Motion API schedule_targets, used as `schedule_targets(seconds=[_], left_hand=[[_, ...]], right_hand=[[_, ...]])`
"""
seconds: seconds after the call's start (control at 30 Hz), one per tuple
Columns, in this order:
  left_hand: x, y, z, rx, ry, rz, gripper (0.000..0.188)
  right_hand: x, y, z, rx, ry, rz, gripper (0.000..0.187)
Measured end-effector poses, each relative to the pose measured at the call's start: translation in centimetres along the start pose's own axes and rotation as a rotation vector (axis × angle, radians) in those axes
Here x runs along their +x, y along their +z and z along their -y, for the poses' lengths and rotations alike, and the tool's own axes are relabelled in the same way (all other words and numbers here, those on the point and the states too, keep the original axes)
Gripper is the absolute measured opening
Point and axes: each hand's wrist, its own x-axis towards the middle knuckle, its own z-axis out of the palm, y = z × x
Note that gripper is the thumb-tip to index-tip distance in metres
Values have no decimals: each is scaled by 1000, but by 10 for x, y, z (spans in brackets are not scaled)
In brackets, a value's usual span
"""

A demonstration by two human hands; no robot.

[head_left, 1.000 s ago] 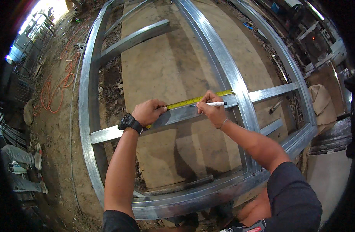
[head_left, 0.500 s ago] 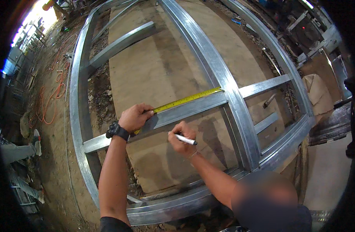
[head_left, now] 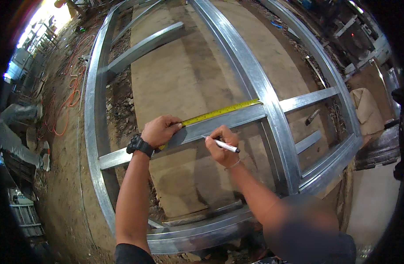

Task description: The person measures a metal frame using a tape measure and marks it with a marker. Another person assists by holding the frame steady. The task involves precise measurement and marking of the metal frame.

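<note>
A yellow tape measure (head_left: 221, 113) lies stretched along the far edge of a metal crossbar (head_left: 226, 122), its far end at the long middle beam (head_left: 254, 77). My left hand (head_left: 160, 132), with a black watch on the wrist, is closed on the tape between thumb and fingers and rests against the crossbar. The tape's case is hidden by this hand. My right hand (head_left: 221, 146) grips a white marker (head_left: 226, 145) with a black end. Its tip points at the crossbar's near edge, just right of my left hand; whether they touch, I cannot tell.
The galvanised steel frame (head_left: 93, 123) surrounds brown sheets (head_left: 166, 83) on the ground. A short steel piece (head_left: 144, 46) juts inward from its left side. An orange cord (head_left: 72, 99) lies on the dirt at left, where another person's legs (head_left: 21, 136) show. A brown paper bag (head_left: 363, 110) is at right.
My right hand has moved up and right with the marker, bringing its tip to the crossbar's edge. My left hand stays on the tape. The other person's legs have shifted.
</note>
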Motion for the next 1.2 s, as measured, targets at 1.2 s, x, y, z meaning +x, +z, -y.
schedule_targets(seconds=[1.2], left_hand=[[0,1,2,-8,25,-4,30]], right_hand=[[49,-14,4,-277,10,290,22]])
